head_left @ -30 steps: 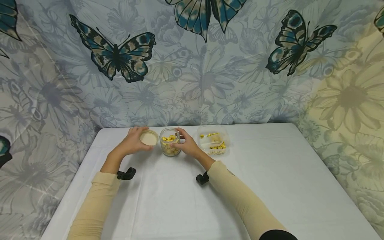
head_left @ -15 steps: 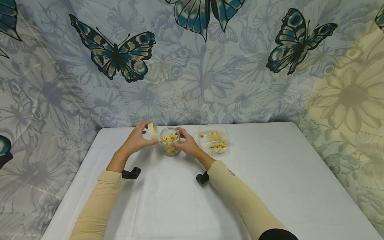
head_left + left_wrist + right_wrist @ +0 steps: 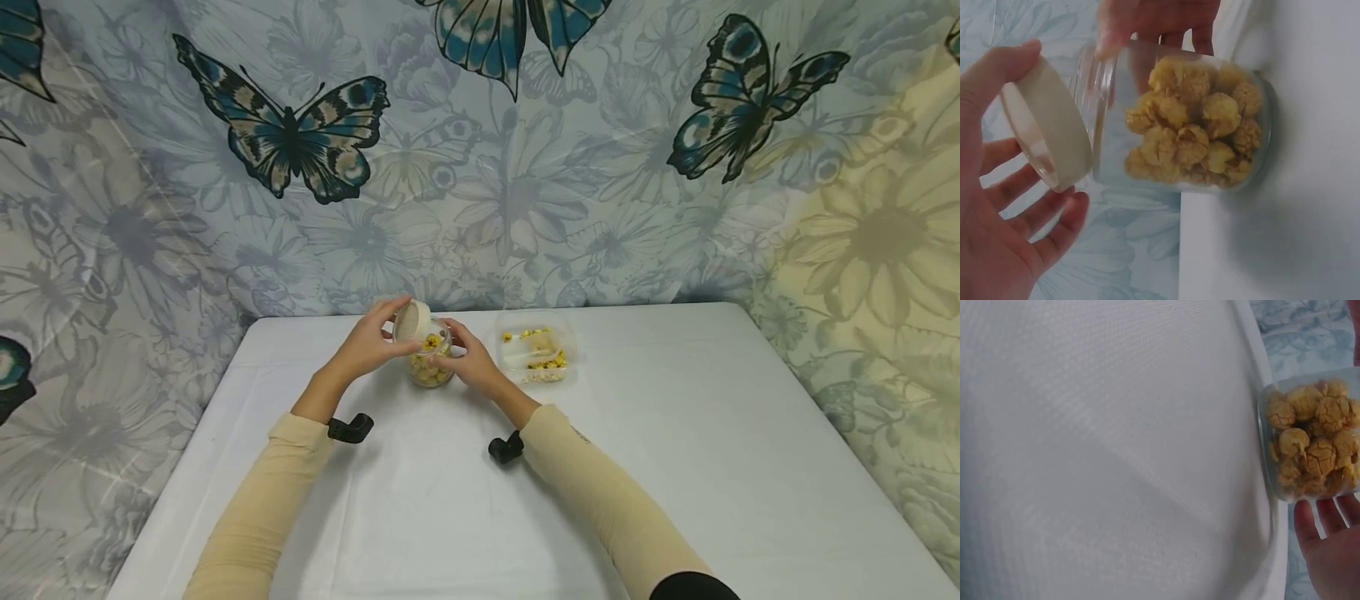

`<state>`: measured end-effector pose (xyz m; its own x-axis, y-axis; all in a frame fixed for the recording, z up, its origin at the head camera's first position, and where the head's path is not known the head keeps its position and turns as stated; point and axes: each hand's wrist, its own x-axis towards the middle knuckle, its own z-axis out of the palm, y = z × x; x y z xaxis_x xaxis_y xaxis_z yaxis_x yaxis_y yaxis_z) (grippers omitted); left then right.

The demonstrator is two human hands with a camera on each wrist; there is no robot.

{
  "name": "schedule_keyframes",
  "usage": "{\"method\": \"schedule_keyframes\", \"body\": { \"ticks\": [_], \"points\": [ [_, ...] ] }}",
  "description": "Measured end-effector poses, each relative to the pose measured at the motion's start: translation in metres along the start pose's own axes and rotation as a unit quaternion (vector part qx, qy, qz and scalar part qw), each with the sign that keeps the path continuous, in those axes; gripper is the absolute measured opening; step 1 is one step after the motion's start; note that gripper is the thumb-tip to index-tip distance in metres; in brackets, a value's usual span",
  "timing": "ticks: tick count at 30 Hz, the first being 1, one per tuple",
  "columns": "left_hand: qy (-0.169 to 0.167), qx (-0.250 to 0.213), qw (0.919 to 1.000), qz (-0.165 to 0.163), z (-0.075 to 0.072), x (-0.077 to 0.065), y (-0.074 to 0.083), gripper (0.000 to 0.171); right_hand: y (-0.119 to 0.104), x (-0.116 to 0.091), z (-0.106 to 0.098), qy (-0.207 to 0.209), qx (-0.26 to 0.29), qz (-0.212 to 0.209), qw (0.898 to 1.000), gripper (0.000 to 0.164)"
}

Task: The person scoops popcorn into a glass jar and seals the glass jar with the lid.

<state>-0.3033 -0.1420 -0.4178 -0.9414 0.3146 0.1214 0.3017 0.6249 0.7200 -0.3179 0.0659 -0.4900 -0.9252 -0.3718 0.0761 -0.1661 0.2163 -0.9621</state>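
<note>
A clear glass jar point(image 3: 431, 377) stands upright on the white-covered table, partly filled with golden caramel popcorn point(image 3: 1191, 134). My right hand point(image 3: 477, 363) grips the jar from its right side, thumb in front; in the right wrist view its fingers touch the glass. Between the thumb and fingers of my left hand point(image 3: 369, 342) is a round cream lid point(image 3: 413, 321). The lid leans at a tilt over the left part of the jar's mouth. In the left wrist view, its lower edge is right at the glass rim point(image 3: 1094, 94).
To the right of the jar sits a clear divided plastic container point(image 3: 513, 357) with yellow pieces in its compartments. Close behind the table's back edge hangs a butterfly-patterned cloth point(image 3: 517, 225). The white tablecloth point(image 3: 435, 508) spreads out in front of both hands.
My left hand has moved right with the lid, turning it from facing the camera to a tilt over the jar's mouth. The right hand and jar stay nearly in place.
</note>
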Motion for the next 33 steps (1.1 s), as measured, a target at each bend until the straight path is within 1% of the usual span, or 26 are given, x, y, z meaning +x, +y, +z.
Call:
{"method": "schedule_keyframes", "body": {
  "ticks": [4, 7, 10, 15, 16, 21, 22, 23, 29, 33],
  "points": [
    [-0.022, 0.038, 0.999, -0.003, 0.0, 0.003, 0.008, 0.086, 0.001, 0.0, -0.001, -0.005, 0.001, -0.004, 1.0, 0.068],
    [-0.03, 0.06, 0.9978, -0.001, -0.001, 0.004, 0.01, 0.086, 0.0, 0.001, -0.002, -0.015, 0.0, -0.007, 1.0, 0.066],
    [-0.039, 0.081, 0.996, 0.004, -0.001, 0.007, 0.011, 0.086, 0.0, 0.0, -0.002, -0.017, -0.004, -0.001, 1.0, 0.067],
    [-0.058, 0.112, 0.9921, 0.003, 0.0, 0.014, 0.014, 0.088, 0.0, -0.001, -0.004, -0.011, -0.014, 0.01, 1.0, 0.069],
    [-0.063, 0.117, 0.9911, 0.002, 0.0, 0.015, 0.015, 0.088, -0.005, -0.003, -0.005, -0.016, -0.012, 0.012, 1.0, 0.069],
    [-0.081, 0.147, 0.9859, -0.002, 0.0, 0.018, 0.019, 0.088, -0.006, -0.004, -0.005, -0.02, -0.013, 0.008, 1.0, 0.071],
    [-0.083, 0.154, 0.9845, -0.002, 0.001, 0.018, 0.02, 0.088, -0.006, -0.004, -0.005, -0.021, -0.013, 0.007, 1.0, 0.072],
    [-0.085, 0.163, 0.9829, -0.001, 0.001, 0.019, 0.021, 0.088, -0.002, -0.003, -0.004, -0.019, -0.013, 0.005, 1.0, 0.072],
    [-0.089, 0.207, 0.9743, 0.002, 0.002, 0.021, 0.026, 0.086, -0.005, -0.004, -0.004, -0.026, -0.016, 0.002, 1.0, 0.074],
    [-0.082, 0.237, 0.968, 0.007, 0.001, 0.021, 0.029, 0.085, -0.005, 0.0, 0.0, -0.033, -0.043, -0.012, 0.998, 0.079]
  ]
}}
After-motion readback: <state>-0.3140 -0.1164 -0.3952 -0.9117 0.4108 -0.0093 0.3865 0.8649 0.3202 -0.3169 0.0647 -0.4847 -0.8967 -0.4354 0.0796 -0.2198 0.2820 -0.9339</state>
